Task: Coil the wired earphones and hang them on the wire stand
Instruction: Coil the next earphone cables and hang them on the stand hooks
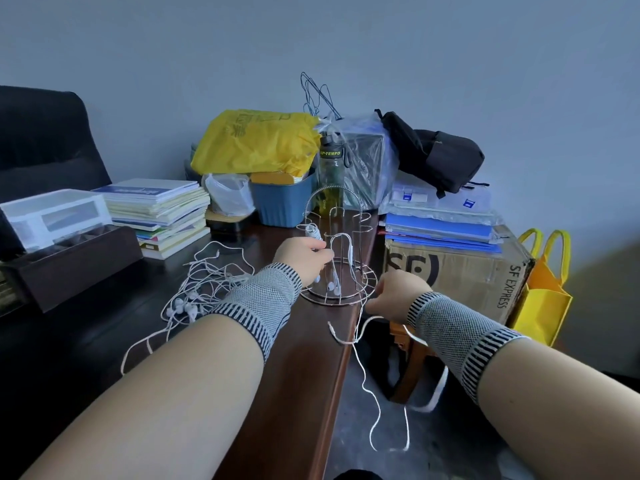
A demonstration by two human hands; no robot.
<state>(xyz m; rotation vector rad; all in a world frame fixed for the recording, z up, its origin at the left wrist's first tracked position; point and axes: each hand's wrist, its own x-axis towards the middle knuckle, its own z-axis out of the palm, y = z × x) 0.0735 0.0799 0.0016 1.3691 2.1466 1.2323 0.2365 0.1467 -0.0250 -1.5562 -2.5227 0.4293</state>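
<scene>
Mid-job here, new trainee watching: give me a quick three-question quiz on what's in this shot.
1. True or false: the wire stand stands near the desk edge.
2. Which hand pinches the cable hanging off the desk? A left hand B right hand
3. The tangled earphones lie to the stand's ____.

Key: 1 true; 2 B; 3 left.
</scene>
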